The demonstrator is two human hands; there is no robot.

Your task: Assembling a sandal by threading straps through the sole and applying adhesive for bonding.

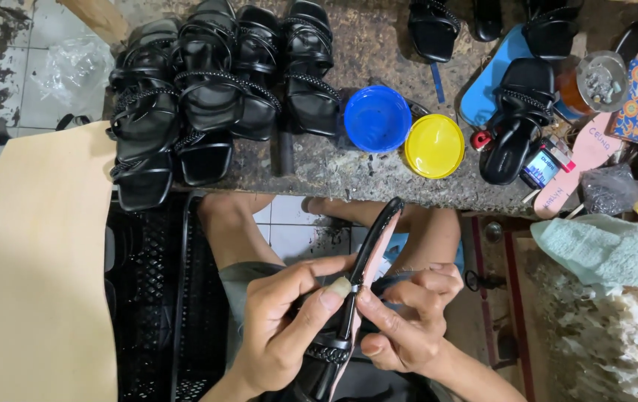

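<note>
Both my hands hold one black sandal (369, 257) edge-on above my lap, its pink inner sole turned to the right. My left hand (289, 320) grips the sandal from the left, thumb pressed against its edge near the braided strap (328, 353). My right hand (408, 316) pinches the same edge from the right, fingertips meeting the left thumb. The lower part of the sandal is hidden by my hands.
A stone worktop (348, 167) carries several black sandals (207, 97) at left, a blue lid (377, 117), a yellow lid (434, 146), more sandals (516, 123) and a small jar (598, 80) at right. A tan sheet (32, 268) lies left; a green cloth (609, 249) right.
</note>
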